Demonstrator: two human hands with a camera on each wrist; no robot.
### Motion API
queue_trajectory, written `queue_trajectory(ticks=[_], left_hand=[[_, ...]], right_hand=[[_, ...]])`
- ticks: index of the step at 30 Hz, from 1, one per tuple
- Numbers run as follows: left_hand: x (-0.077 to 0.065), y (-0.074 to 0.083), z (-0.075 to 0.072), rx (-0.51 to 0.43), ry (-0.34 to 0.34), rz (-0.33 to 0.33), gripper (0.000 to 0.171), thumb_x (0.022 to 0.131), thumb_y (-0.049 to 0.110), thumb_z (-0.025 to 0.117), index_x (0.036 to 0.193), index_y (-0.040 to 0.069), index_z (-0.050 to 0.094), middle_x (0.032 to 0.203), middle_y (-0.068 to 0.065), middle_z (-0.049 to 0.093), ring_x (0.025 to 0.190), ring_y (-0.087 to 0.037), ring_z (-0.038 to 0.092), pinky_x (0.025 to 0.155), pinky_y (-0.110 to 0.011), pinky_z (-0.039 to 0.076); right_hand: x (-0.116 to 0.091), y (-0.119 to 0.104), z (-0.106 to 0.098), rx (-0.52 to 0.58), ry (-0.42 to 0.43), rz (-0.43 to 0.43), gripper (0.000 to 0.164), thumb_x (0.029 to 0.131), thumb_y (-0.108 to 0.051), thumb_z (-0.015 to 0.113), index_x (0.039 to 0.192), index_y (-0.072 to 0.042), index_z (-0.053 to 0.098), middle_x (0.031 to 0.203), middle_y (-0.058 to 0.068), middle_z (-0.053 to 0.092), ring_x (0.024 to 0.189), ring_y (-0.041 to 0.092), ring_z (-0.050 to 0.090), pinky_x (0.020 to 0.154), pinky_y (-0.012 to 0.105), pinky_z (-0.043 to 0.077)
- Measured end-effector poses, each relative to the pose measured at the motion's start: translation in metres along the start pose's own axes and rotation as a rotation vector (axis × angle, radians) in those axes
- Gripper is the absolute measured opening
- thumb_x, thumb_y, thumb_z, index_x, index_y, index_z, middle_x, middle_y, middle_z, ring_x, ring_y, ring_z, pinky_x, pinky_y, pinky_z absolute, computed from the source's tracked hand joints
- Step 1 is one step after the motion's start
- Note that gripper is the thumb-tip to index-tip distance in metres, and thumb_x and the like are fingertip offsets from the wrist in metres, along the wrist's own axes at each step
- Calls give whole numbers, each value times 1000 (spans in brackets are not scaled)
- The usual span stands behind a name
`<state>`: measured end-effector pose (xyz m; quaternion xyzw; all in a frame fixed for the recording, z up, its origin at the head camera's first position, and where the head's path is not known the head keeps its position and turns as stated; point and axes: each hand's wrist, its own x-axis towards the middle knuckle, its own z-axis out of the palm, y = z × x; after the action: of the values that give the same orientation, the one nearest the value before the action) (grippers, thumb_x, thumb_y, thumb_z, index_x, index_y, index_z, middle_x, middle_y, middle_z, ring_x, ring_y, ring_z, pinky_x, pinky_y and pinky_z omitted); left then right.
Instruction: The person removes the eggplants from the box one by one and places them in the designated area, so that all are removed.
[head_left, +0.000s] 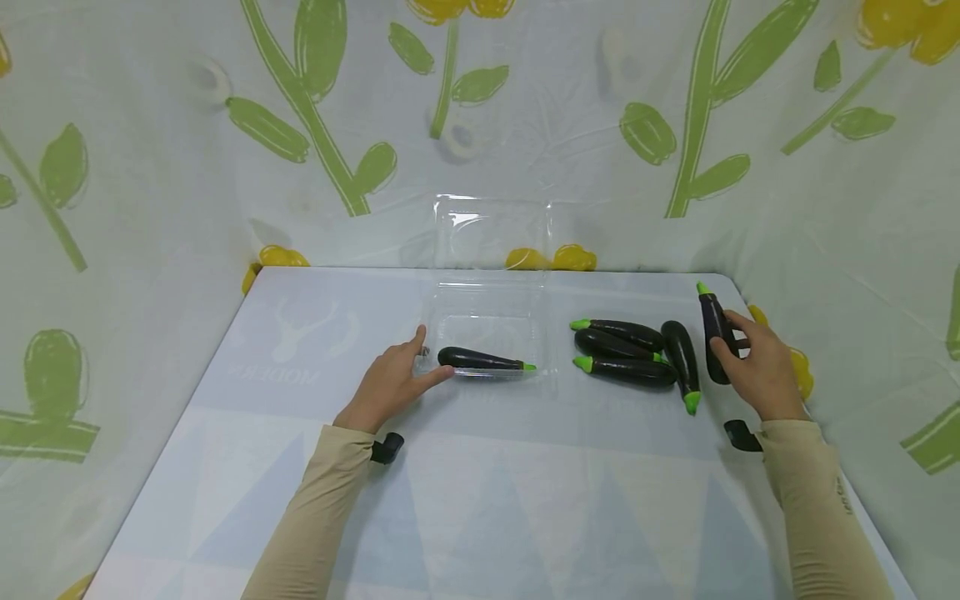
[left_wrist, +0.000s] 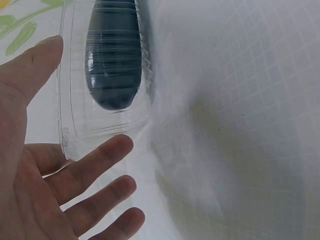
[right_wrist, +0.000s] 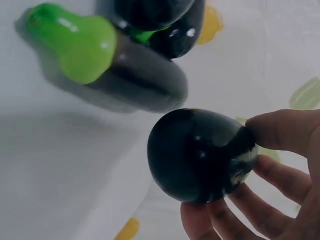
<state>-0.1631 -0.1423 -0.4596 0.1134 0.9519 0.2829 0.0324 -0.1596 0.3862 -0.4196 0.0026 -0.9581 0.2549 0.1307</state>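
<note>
A clear plastic clamshell box [head_left: 487, 327] stands at the table's back, its lid [head_left: 491, 237] raised behind it. Inside, along the front wall, lies one toy eggplant [head_left: 480, 359], black with a green tip. My left hand [head_left: 390, 379] touches the box's front left corner, thumb along the rim, other fingers spread and fairly straight. At the far right, my right hand [head_left: 761, 367] grips another eggplant [head_left: 715, 333] between thumb and fingers, green tip pointing away. In the right wrist view the rounded dark end of this held eggplant [right_wrist: 195, 155] faces the camera.
Several more eggplants [head_left: 626, 371] lie grouped between the box and my right hand, one [head_left: 681, 362] across the others' ends. A flower-printed curtain [head_left: 570, 158] hangs behind the table [head_left: 480, 500] and at both sides.
</note>
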Motion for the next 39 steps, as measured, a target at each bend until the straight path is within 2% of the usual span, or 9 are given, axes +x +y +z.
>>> queue_trajectory(ticks=[10, 16, 24, 39], left_hand=[[0, -1, 0, -12, -7, -9, 101, 91, 62, 65, 161, 3, 22, 144, -17, 57, 136, -39, 48, 112, -52, 39], [0, -1, 0, -12, -10, -11, 101, 91, 63, 64, 161, 4, 22, 144, -17, 56, 136, -39, 48, 111, -52, 39], [2, -1, 1, -20, -10, -15, 102, 90, 66, 63, 161, 5, 22, 145, -17, 56, 136, -38, 49, 111, -52, 40], [1, -1, -1, -10, -8, -3, 103, 90, 66, 64, 161, 3, 22, 144, -18, 57, 135, -39, 49, 111, -52, 40]], right_hand=[[-2, 10, 6, -33, -113, 53, 56, 105, -30, 56, 148, 3, 45, 138, 34, 52, 111, 52, 55, 81, 62, 50], [-4, 14, 10, -51, -138, 53, 54, 104, -29, 57, 145, 5, 47, 135, 35, 53, 108, 51, 56, 84, 62, 49], [-5, 22, 18, -67, -204, 137, 59, 105, -37, 53, 148, 3, 44, 138, 35, 48, 114, 49, 51, 90, 64, 47], [-8, 25, 20, -69, -248, 150, 61, 105, -40, 50, 147, 4, 44, 137, 35, 50, 115, 50, 54, 87, 63, 48]])
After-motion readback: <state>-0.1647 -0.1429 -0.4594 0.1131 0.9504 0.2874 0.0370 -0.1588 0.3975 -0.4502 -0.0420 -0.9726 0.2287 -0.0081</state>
